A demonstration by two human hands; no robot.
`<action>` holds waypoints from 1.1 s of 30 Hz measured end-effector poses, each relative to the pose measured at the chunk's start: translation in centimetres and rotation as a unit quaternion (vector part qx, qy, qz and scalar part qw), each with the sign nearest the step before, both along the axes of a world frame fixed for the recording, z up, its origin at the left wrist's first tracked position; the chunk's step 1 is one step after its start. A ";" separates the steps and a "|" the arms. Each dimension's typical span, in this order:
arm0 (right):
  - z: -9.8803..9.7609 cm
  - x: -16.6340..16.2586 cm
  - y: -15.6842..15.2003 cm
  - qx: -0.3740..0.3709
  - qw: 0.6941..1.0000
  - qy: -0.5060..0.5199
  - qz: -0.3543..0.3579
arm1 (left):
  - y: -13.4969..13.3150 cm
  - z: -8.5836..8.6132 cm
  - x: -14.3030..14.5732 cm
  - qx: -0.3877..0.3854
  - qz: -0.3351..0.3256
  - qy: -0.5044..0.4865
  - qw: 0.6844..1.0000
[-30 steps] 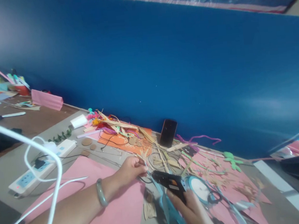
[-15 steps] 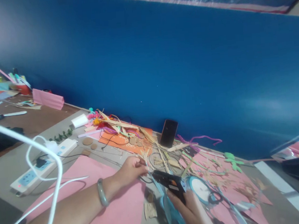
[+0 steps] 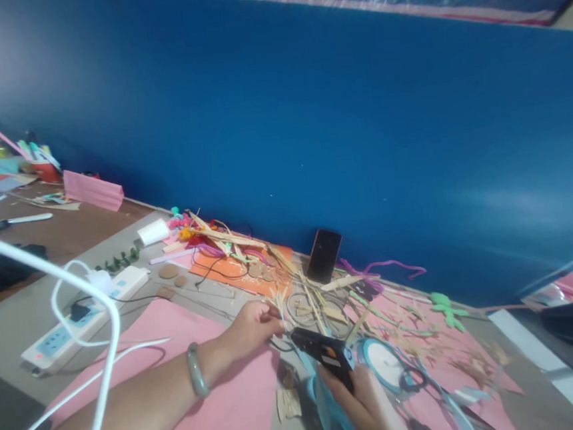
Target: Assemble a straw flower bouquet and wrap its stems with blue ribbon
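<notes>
My right hand (image 3: 368, 402) is wrapped round the handle of a black glue gun (image 3: 321, 349), whose nozzle points left. Just beyond that nozzle, the thumb and fingers of my left hand (image 3: 253, 328) pinch a small bundle of pale straw strips (image 3: 278, 300) with splayed tips. Where the strips pass into the fingers is hidden. Below my left forearm lies a pink sheet (image 3: 224, 421). A roll of light blue ribbon (image 3: 382, 364) lies beside my right hand, near black-handled scissors (image 3: 414, 381).
A phone (image 3: 324, 255) leans on the blue partition (image 3: 298, 120). Straw scraps cover an orange sheet (image 3: 221, 269) and a second pink sheet (image 3: 458, 340). At left, a power strip (image 3: 52, 346) lies behind a looping white cable (image 3: 111, 364). A white cup (image 3: 153, 232) rests on its side.
Almost nothing differs. The glue gun has shifted very slightly at its nozzle; both hands keep their places and their holds.
</notes>
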State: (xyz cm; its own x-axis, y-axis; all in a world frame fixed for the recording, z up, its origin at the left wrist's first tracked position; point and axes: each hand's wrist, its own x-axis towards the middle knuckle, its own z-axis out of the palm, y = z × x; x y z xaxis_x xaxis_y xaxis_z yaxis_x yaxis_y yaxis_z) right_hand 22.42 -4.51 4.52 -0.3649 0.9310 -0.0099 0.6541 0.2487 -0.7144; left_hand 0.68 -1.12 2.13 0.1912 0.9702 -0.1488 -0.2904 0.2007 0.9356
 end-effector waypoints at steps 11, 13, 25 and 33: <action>0.1 -0.1 -0.2 0.006 1.000 -0.013 0.014 | -0.1 0.4 0.1 0.003 -0.001 0.008 1.000; 0.1 -0.1 -0.1 0.012 1.000 -0.013 0.011 | -0.1 0.4 0.0 0.010 -0.001 0.013 1.000; 0.0 -0.1 -0.3 0.034 0.999 -0.024 0.008 | 0.0 0.4 0.0 0.033 0.003 0.020 0.999; 0.0 0.2 -0.1 0.028 0.998 -0.047 0.019 | 0.0 0.5 -0.1 0.034 -0.003 0.029 0.999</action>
